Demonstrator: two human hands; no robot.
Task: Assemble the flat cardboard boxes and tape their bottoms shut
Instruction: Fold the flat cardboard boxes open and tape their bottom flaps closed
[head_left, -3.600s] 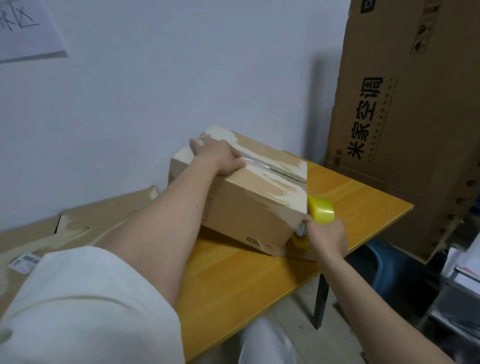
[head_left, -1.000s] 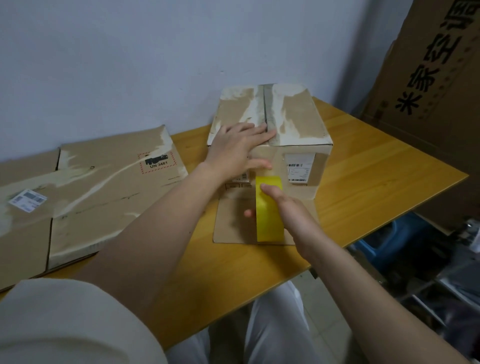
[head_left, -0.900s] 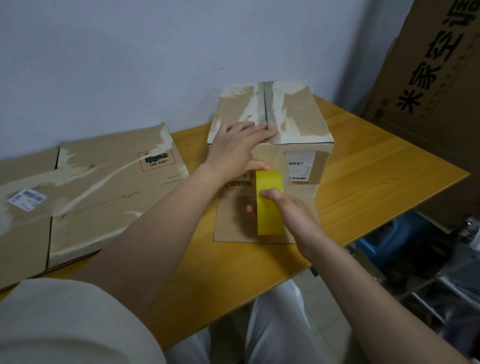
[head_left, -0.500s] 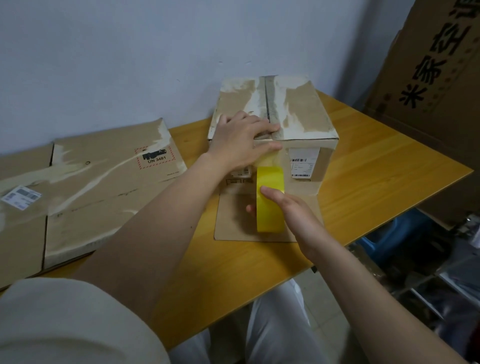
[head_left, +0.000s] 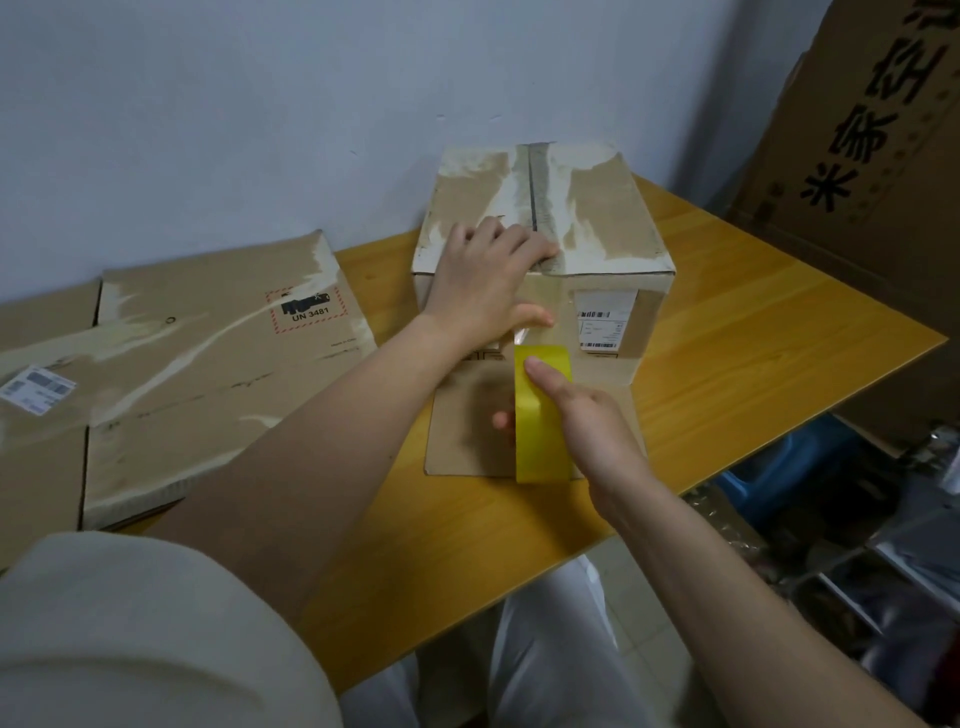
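Against the pale wall, on the wooden desk (head_left: 753, 332), stood the box (head_left: 597, 218). My left hand (head_left: 488, 280) pressed flat on its taped edge; my right hand (head_left: 587, 421) gripped the yellow tape roll (head_left: 540, 410)

Left hand (head_left: 491, 280) presses the box (head_left: 597, 228) — right hand (head_left: 587, 421) grips the yellow tape roll (head_left: 540, 415).

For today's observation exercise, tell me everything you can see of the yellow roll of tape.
The tape roll is bright yellow and glossy, seen edge-on, standing upright over the box's lower flap on the wooden table. The right hand grips it, thumb on the outer band, fingertips showing on the far side. A clear strip runs from its top up to the box, where the left hand presses.
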